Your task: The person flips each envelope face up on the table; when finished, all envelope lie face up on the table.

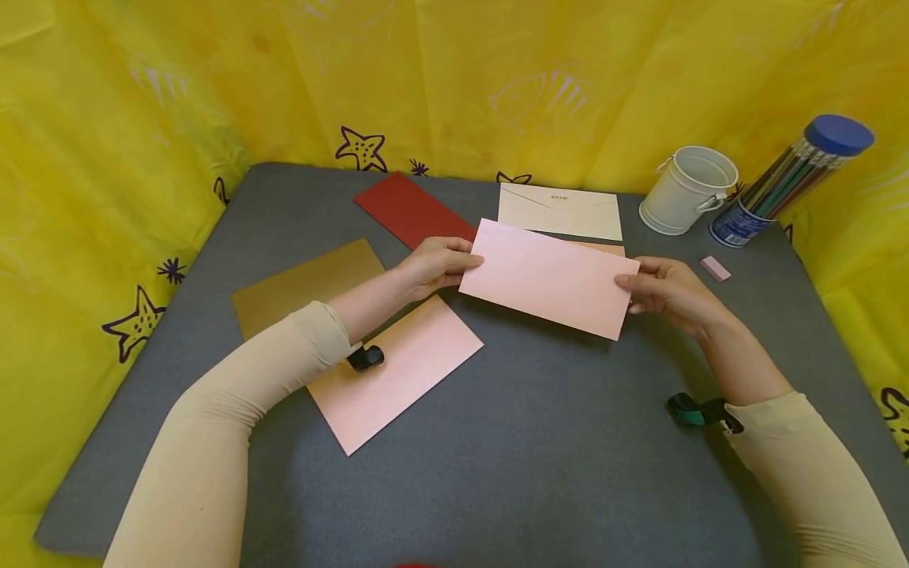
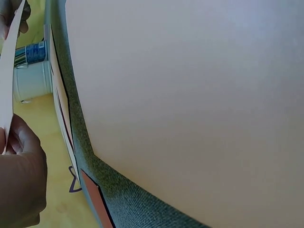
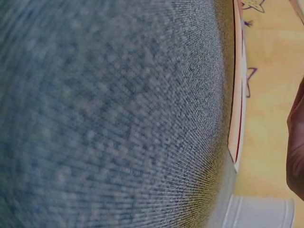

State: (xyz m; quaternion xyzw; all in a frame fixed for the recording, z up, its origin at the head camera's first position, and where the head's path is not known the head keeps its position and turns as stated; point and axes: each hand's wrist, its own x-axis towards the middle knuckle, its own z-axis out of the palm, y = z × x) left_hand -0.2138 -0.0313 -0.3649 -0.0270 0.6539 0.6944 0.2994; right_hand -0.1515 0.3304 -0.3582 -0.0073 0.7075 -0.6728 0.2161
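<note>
Left hand (image 1: 436,264) and right hand (image 1: 667,292) pinch a smooth rectangular pink envelope (image 1: 550,278).

Head view above mat (image 1: 540,442), wrist views skimming it (close)

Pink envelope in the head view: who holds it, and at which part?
Both hands hold the pink envelope: the left hand pinches its left short edge, the right hand its right short edge.

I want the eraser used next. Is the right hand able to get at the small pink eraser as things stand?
Probably yes, once freed: the right hand pinches the pink envelope, held with the left hand. The eraser lies close beside it on bare mat, nothing between.
</note>
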